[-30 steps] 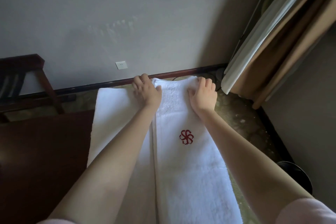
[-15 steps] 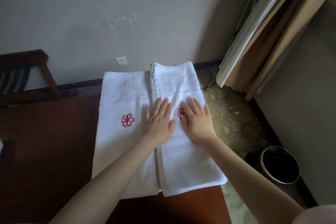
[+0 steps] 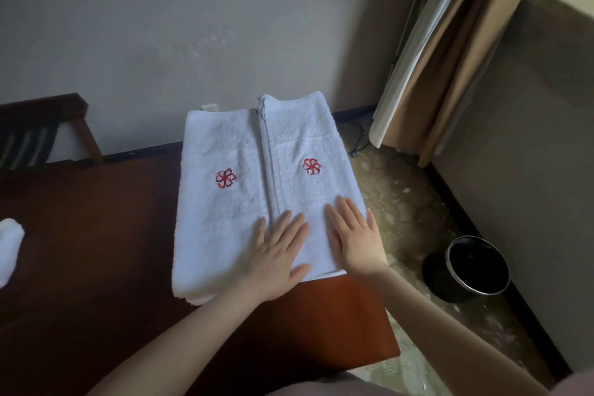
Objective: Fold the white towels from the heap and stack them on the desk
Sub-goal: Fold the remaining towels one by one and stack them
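Lying side by side on the right end of the dark reddish-brown desk [image 3: 96, 251], two folded white terry towels touch along their long edges, running from near to far. The left towel [image 3: 218, 219] is a flat, smooth oblong with a red emblem [image 3: 225, 177] (a small pinwheel-like flower) stitched near its middle. The right towel [image 3: 302, 135] bears the same mark, shows stacked fold edges down its left side, and its far end reaches a little farther than its neighbour's. The left hand [image 3: 276, 257] lies palm down over the near end where the two towels meet, thumb at the right towel's near edge. The right hand [image 3: 353, 241] lies flat on the near right part of the right towel. Neither has a grip on anything: fingers are straight and slightly spread. A rounded bit of white cloth [image 3: 9, 244] shows on the desk at the far left of the view. On the floor to the right stands a dark round bin [image 3: 450, 286], with a tan curtain [image 3: 456, 58] beyond it.
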### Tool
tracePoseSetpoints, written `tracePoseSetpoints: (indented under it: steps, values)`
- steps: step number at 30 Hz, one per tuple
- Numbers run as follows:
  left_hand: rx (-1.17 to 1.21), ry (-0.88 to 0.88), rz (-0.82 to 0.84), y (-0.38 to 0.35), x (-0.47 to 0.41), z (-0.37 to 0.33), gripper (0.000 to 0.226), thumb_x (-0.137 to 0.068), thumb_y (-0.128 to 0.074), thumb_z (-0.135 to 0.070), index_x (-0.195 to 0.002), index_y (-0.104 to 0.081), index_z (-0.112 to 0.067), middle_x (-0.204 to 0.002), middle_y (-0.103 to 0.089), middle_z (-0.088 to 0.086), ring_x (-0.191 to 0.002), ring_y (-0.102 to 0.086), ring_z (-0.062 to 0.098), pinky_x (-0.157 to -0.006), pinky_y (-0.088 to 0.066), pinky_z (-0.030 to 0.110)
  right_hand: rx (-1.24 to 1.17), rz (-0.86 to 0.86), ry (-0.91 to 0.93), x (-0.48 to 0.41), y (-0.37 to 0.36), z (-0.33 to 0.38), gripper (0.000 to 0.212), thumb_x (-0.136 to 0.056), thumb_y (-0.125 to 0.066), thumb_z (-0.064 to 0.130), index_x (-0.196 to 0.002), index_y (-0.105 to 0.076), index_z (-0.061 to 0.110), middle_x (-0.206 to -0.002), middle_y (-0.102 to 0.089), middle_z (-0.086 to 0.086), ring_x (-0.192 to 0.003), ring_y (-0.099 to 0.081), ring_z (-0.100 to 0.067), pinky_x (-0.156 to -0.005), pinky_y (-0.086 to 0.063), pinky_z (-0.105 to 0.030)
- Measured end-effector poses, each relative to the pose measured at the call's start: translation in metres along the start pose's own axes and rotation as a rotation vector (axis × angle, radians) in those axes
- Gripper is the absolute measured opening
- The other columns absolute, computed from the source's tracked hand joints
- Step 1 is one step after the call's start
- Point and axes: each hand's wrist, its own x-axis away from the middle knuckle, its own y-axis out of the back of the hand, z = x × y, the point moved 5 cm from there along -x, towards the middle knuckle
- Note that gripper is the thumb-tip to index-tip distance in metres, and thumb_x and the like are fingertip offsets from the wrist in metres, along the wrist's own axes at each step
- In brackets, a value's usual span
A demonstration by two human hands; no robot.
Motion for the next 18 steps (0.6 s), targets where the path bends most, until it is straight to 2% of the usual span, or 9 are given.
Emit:
tracePoseSetpoints:
  steps: [2,4,5,8,10,12,14,18]
  values:
    - [-0.02,-0.01,0.028,-0.001,0.008,-0.003,0.081,-0.077,-0.057,-0.066,-0.138,-0.051,-0.012,-0.148,-0.042,0.003,-0.137,-0.039,0.026,-0.099,-0.041,0.06,0.042,0.006,0.036,0.013,-0.001,0.001,0.048,-0.098,-0.047,0.033,-0.142,-0.047,0.014,-0.15,-0.039,-0.014,-0.139,-0.036,-0.034,-0.105,-0.032,-0.058]
    - [-0.045,0.017,0.06,-0.001,0.009,-0.004,0.084,-0.076,-0.058,-0.068,-0.14,-0.049,-0.014,-0.15,-0.04,0.002,-0.138,-0.036,0.026,-0.101,-0.039,0.06,0.068,0.006,0.068,0.021,0.001,0.002,0.05,-0.097,-0.039,0.037,-0.139,-0.051,0.013,-0.146,-0.044,-0.015,-0.135,-0.042,-0.036,-0.101,-0.037,-0.059]
    - [-0.052,0.019,0.094,-0.003,0.009,-0.004,0.084,-0.08,-0.053,-0.068,-0.144,-0.043,-0.015,-0.153,-0.033,0.002,-0.142,-0.029,0.027,-0.105,-0.034,0.06,0.068,0.006,0.074,0.021,0.003,0.003,0.051,-0.096,-0.038,0.037,-0.139,-0.051,0.013,-0.146,-0.045,-0.015,-0.134,-0.043,-0.036,-0.1,-0.037,-0.059]
    - [0.021,-0.011,0.178,-0.013,0.005,0.0,0.079,-0.09,-0.023,-0.066,-0.154,-0.008,-0.022,-0.16,0.007,-0.004,-0.145,0.016,0.022,-0.115,0.001,0.058,0.04,-0.013,0.065,0.016,0.009,0.004,0.048,-0.097,-0.051,0.032,-0.141,-0.048,0.012,-0.147,-0.043,-0.013,-0.139,-0.036,-0.033,-0.108,-0.027,-0.056]
    - [0.136,-0.013,0.157,-0.01,0.003,0.006,0.067,-0.096,-0.023,-0.059,-0.153,-0.011,-0.026,-0.16,0.009,-0.007,-0.143,0.024,0.014,-0.115,0.009,0.054,0.032,-0.043,0.063,0.014,0.014,0.006,0.047,-0.098,-0.051,0.032,-0.139,-0.049,0.01,-0.145,-0.045,-0.012,-0.139,-0.035,-0.031,-0.113,-0.021,-0.054]
    - [0.263,-0.002,0.092,0.002,0.001,0.014,0.055,-0.099,-0.03,-0.05,-0.149,-0.029,-0.026,-0.161,-0.001,-0.007,-0.146,0.014,0.01,-0.116,0.007,0.05,0.028,-0.07,0.067,0.011,0.022,0.011,0.046,-0.098,-0.051,0.032,-0.137,-0.05,0.007,-0.142,-0.047,-0.013,-0.136,-0.039,-0.032,-0.114,-0.021,-0.053]
    - [0.382,0.05,-0.012,0.017,-0.002,0.026,0.045,-0.1,-0.037,-0.041,-0.14,-0.045,-0.022,-0.16,-0.015,-0.004,-0.148,-0.001,0.012,-0.117,-0.002,0.047,0.006,-0.102,0.09,0.005,0.033,0.023,0.042,-0.095,-0.054,0.027,-0.133,-0.053,0.006,-0.137,-0.051,-0.015,-0.13,-0.044,-0.034,-0.111,-0.027,-0.051]
    - [0.548,0.203,-0.223,0.045,-0.002,0.066,0.033,-0.101,-0.044,-0.026,-0.122,-0.062,-0.01,-0.149,-0.04,0.009,-0.143,-0.026,0.025,-0.114,-0.019,0.048,-0.119,-0.141,0.11,-0.019,0.052,0.061,0.038,-0.091,-0.059,0.019,-0.127,-0.058,0.005,-0.123,-0.06,-0.012,-0.118,-0.051,-0.034,-0.092,-0.043,-0.045]
